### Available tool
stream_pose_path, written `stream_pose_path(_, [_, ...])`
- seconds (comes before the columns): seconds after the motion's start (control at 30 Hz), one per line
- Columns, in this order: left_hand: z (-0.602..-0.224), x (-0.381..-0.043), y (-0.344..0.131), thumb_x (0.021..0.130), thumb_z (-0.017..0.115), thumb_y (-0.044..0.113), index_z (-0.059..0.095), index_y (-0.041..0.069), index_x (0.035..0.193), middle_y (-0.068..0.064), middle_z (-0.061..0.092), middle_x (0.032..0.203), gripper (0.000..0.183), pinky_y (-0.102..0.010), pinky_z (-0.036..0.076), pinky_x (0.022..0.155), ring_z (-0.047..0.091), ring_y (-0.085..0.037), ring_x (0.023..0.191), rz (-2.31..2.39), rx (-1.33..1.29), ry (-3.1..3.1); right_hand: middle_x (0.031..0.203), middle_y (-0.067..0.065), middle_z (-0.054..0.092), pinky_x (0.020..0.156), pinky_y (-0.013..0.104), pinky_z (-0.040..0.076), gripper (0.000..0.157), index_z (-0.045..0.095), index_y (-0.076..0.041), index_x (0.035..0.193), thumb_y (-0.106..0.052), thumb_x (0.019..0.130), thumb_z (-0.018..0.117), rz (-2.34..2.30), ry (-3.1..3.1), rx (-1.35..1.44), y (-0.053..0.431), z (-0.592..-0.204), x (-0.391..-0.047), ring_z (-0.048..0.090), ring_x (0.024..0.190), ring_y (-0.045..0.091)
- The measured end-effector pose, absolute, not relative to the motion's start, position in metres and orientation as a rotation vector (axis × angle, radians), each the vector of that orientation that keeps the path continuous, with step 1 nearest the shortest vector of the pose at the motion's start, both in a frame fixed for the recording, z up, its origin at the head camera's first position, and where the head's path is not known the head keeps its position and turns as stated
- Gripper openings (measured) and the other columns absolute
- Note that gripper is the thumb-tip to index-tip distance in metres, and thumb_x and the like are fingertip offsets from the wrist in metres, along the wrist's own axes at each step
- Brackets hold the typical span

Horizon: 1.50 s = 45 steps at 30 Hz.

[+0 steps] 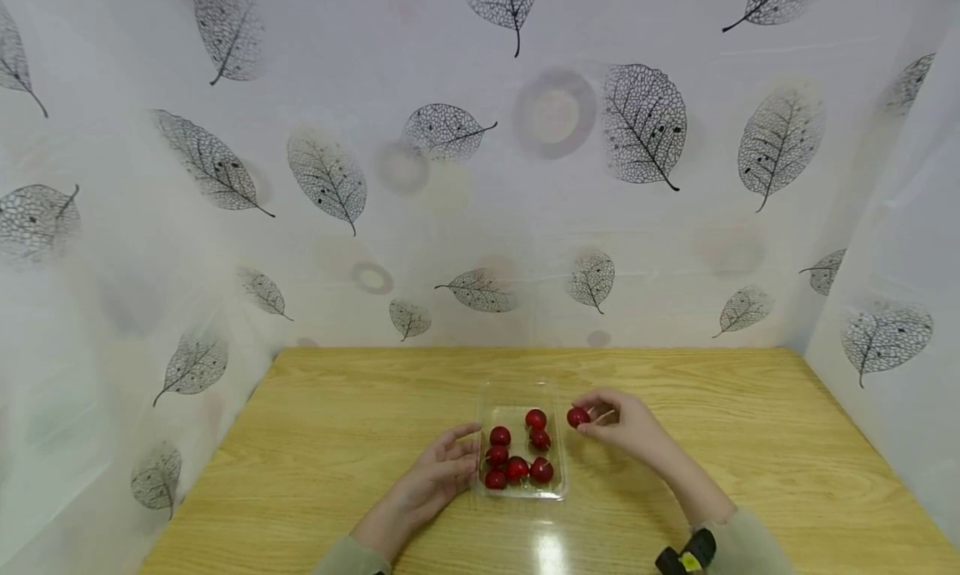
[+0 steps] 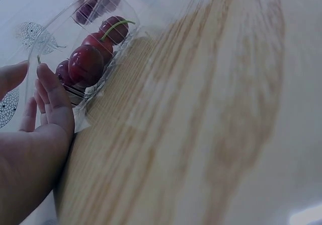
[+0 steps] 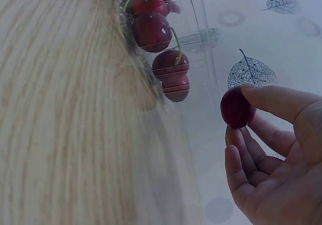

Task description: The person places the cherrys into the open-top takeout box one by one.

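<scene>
A clear plastic box point(image 1: 507, 413) on the table holds several dark red cherries point(image 1: 517, 468), some with green stems. My left hand point(image 1: 437, 475) rests against the box's left side, its fingers only slightly bent. In the left wrist view, the fingertips point(image 2: 49, 79) touch the clear wall beside the cherries point(image 2: 86, 65). Just right of the box, my right hand point(image 1: 626, 427) pinches a single cherry point(image 1: 577, 417) above the table. The right wrist view shows that cherry point(image 3: 237, 108) between thumb and fingers, with part of a stem hanging below it.
The wooden table point(image 1: 345, 408) extends on both sides of the box. Pale sheeting point(image 1: 540, 217) printed with leaf skeletons rises behind the table and along its sides. A dark band point(image 1: 686, 552) with a yellow mark is on the right wrist.
</scene>
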<state>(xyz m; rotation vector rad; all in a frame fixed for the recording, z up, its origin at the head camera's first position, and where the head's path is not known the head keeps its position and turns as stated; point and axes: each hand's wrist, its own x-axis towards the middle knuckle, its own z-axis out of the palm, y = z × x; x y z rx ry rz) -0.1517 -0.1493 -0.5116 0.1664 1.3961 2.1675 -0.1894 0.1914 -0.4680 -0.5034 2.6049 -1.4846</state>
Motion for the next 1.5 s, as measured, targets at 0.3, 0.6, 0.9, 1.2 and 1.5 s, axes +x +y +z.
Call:
stream_pose_path(0.3, [-0.511, -0.151, -0.149, 0.102, 0.062, 0.001, 0.028, -0.001, 0.161, 0.000, 0.056, 0.126, 0.068, -0.019, 0.052, 0.093, 0.060, -0.005, 0.105, 2.165, 0.157, 1.400, 0.107, 0.013, 0.076, 0.082, 0.023, 0.059, 0.033, 0.073, 0.002, 0.120, -0.010, 0.091, 0.082, -1.484, 2.619, -0.545, 0.186, -0.464, -0.192, 0.068, 0.093, 0.011])
stream_pose_path(0.6, [-0.514, -0.151, -0.149, 0.103, 0.060, 0.001, 0.030, 0.000, 0.161, 0.001, 0.057, 0.124, 0.065, -0.019, 0.053, 0.092, 0.061, -0.005, 0.104, 2.171, 0.169, 1.401, 0.109, 0.014, 0.076, 0.083, 0.023, 0.059, 0.033, 0.073, 0.003, 0.121, -0.010, 0.091, 0.082, -1.502, 2.590, -0.589, 0.179, -0.458, -0.191, 0.068, 0.093, 0.011])
stream_pose_path(0.9, [-0.515, -0.152, -0.149, 0.103, 0.061, 0.001, 0.029, -0.001, 0.161, 0.001, 0.057, 0.124, 0.066, -0.019, 0.053, 0.092, 0.061, -0.005, 0.104, 2.168, 0.164, 1.408, 0.111, 0.017, 0.075, 0.084, 0.024, 0.060, 0.034, 0.072, 0.004, 0.121, -0.009, 0.091, 0.081, -1.511, 2.566, -0.662, 0.171, -0.457, -0.191, 0.068, 0.093, 0.009])
stream_pose_path(1.2, [-0.516, -0.152, -0.149, 0.103, 0.061, 0.001, 0.028, -0.001, 0.161, 0.001, 0.058, 0.124, 0.067, -0.019, 0.053, 0.091, 0.062, -0.004, 0.103, 2.168, 0.165, 1.403, 0.112, 0.018, 0.075, 0.084, 0.024, 0.060, 0.034, 0.073, 0.004, 0.121, -0.010, 0.091, 0.082, -1.520, 2.557, -0.699, 0.162, -0.459, -0.192, 0.069, 0.094, 0.011])
stream_pose_path(1.5, [-0.514, -0.153, -0.149, 0.103, 0.061, 0.001, 0.030, -0.001, 0.161, 0.001, 0.058, 0.125, 0.066, -0.020, 0.053, 0.092, 0.061, -0.004, 0.104, 2.168, 0.177, 1.409, 0.111, 0.019, 0.075, 0.085, 0.025, 0.060, 0.035, 0.072, 0.005, 0.121, -0.008, 0.090, 0.081, -1.543, 2.509, -0.724, 0.152, -0.458, -0.190, 0.067, 0.092, 0.007])
